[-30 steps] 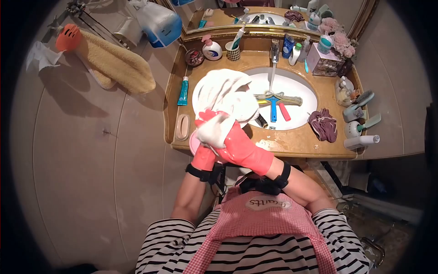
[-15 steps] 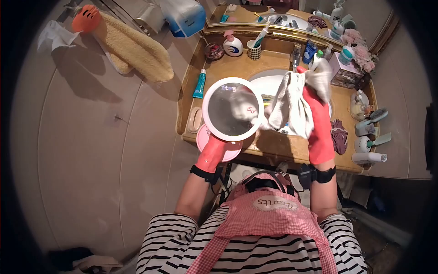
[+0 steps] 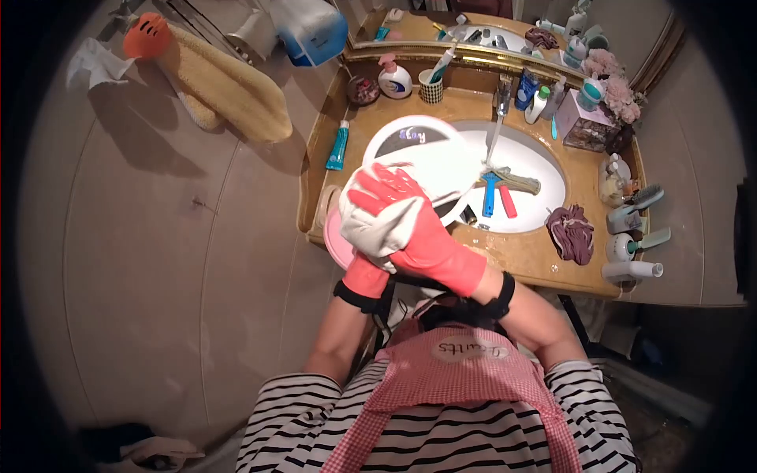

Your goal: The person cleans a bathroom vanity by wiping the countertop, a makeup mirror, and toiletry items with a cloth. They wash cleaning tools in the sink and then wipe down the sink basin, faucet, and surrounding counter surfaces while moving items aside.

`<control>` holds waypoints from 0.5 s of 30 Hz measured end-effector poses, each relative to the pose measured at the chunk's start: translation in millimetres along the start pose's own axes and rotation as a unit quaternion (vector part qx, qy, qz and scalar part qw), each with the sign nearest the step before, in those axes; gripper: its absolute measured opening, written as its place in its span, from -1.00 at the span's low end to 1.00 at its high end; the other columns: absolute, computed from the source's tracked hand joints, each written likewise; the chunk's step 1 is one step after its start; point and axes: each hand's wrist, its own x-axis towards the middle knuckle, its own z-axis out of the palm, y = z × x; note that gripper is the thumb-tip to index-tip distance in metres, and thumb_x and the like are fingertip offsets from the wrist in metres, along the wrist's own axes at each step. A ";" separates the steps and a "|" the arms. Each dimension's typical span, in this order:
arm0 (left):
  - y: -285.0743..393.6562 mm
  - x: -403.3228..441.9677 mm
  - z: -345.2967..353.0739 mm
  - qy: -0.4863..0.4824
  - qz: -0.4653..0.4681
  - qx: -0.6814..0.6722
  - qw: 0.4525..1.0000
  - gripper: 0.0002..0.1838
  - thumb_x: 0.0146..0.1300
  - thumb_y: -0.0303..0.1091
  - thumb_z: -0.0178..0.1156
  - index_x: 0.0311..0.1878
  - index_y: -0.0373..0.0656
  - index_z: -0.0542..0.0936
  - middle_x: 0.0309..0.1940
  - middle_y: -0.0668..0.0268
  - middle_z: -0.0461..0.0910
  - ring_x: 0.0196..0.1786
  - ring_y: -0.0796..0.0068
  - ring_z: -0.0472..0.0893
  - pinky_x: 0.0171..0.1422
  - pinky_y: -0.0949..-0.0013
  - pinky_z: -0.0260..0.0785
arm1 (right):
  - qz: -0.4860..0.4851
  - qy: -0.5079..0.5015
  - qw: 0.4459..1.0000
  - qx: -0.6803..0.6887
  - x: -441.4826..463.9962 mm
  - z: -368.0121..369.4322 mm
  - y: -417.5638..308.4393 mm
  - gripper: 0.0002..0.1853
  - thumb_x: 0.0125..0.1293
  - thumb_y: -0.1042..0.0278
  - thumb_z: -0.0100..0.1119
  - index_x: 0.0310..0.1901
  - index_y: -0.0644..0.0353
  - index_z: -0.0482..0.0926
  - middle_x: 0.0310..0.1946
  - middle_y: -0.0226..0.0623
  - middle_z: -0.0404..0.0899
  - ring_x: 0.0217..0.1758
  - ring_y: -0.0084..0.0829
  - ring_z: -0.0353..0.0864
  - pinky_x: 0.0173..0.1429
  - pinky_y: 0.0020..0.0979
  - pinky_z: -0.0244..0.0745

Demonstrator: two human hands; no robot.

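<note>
A round tabletop mirror (image 3: 394, 142) with a white rim and a pink base (image 3: 339, 240) is tilted up over the counter's left front. My left hand (image 3: 365, 284), in a red rubber glove, grips it from below; its fingers are hidden behind the cloth. My right hand (image 3: 426, 240), gloved alike, crosses over my left wrist. It presses a white cloth (image 3: 359, 229) on the mirror's lower face, fingers stretched over the fabric. The cloth covers much of the glass.
Water runs from the tap (image 3: 502, 98) into the white sink (image 3: 548, 201), where blue-handled (image 3: 490, 197) and red-handled (image 3: 508, 202) tools lie. A maroon cloth (image 3: 572, 234) sits to the right. Toothpaste (image 3: 337, 147), a soap pump (image 3: 394, 80), a tissue box (image 3: 590, 126) and bottles line the counter.
My right hand has brought the white cloth from over the sink leftward onto the mirror. The sink's tools and running water now show. My left hand still holds the mirror.
</note>
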 end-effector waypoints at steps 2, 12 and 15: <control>-17.0 -19.8 -6.3 0.046 0.132 0.113 0.984 -0.62 0.18 -0.36 0.12 0.08 -0.20 0.42 -0.05 0.22 0.54 -0.01 0.32 0.54 0.09 0.31 0.41 | -0.061 0.018 0.998 0.000 5.8 0.0 20.8 -0.47 0.05 0.31 0.11 0.14 0.15 0.50 0.18 -0.10 0.46 0.33 -0.07 0.35 0.38 -0.05 0.19; -54.5 -14.0 43.6 -0.152 -0.091 0.139 0.974 -0.66 0.05 -0.18 0.28 -0.16 -0.14 0.52 -0.39 0.19 0.52 -0.38 0.34 0.53 -0.34 0.29 0.40 | 0.168 0.119 0.978 0.044 15.4 -8.6 49.0 -0.19 -0.18 0.03 0.56 0.16 0.11 0.43 0.10 -0.13 0.48 0.32 -0.05 0.32 0.42 0.01 0.06; -68.7 -25.4 58.3 -0.174 -0.105 0.152 0.967 -0.67 0.05 -0.19 0.29 -0.17 -0.14 0.52 -0.41 0.22 0.51 -0.39 0.38 0.53 -0.36 0.31 0.40 | 0.194 -0.027 0.981 -0.015 -6.3 -6.0 42.6 0.14 -0.31 -0.24 0.52 0.39 -0.06 0.25 0.40 -0.16 0.17 0.51 0.04 -0.05 0.52 0.08 -0.24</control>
